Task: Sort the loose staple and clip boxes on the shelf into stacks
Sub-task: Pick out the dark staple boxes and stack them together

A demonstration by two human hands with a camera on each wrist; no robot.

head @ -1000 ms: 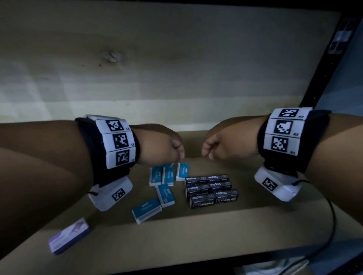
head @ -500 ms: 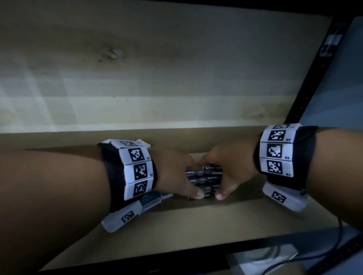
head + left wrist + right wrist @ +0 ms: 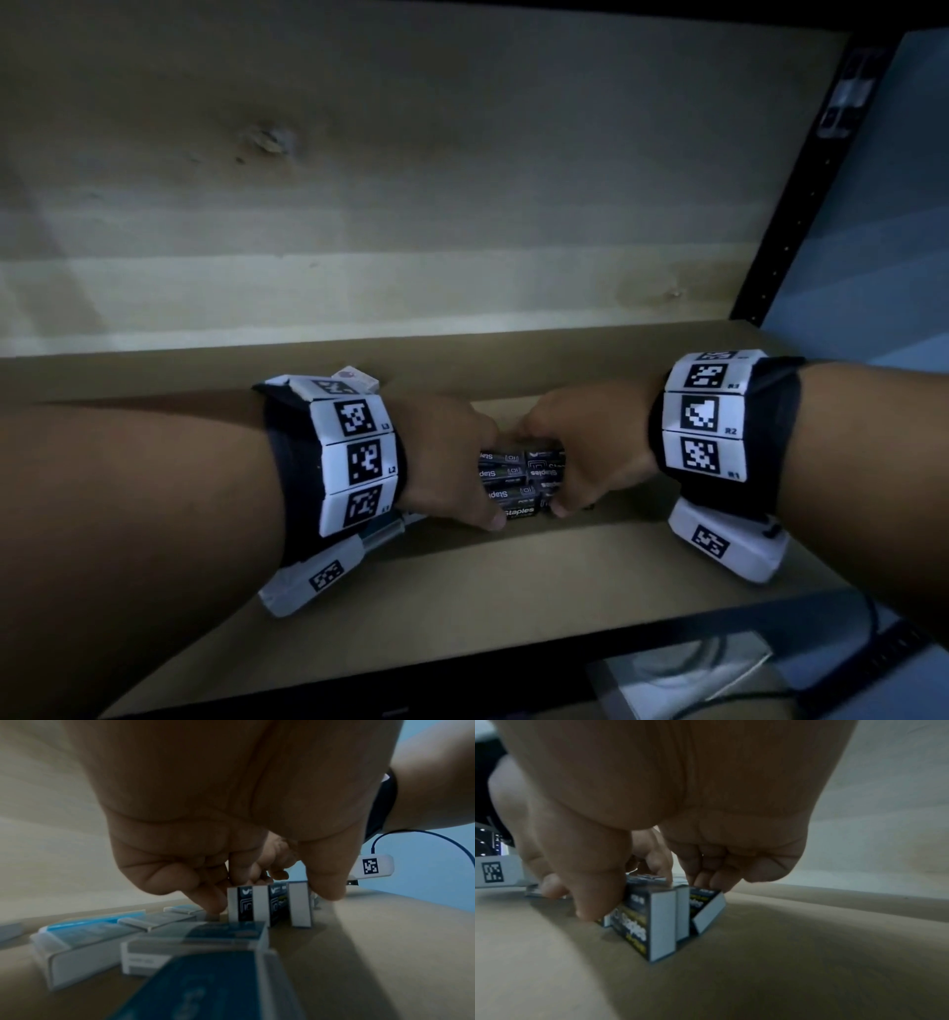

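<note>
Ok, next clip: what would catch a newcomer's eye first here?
Both hands meet mid-shelf: the left hand and right hand grip a cluster of black staple boxes from either side. Left of that cluster, blue-and-white boxes lie loose on the brown shelf board. Marker-covered wrist bands and white camera units also stand out on both arms.

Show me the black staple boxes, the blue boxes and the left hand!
black staple boxes (image 3: 518, 475): head view, on a printed side of the group.
blue boxes (image 3: 85, 935): left wrist view, on the top face of one lying flat.
left hand (image 3: 441, 452): head view, on the back of the hand.
</note>
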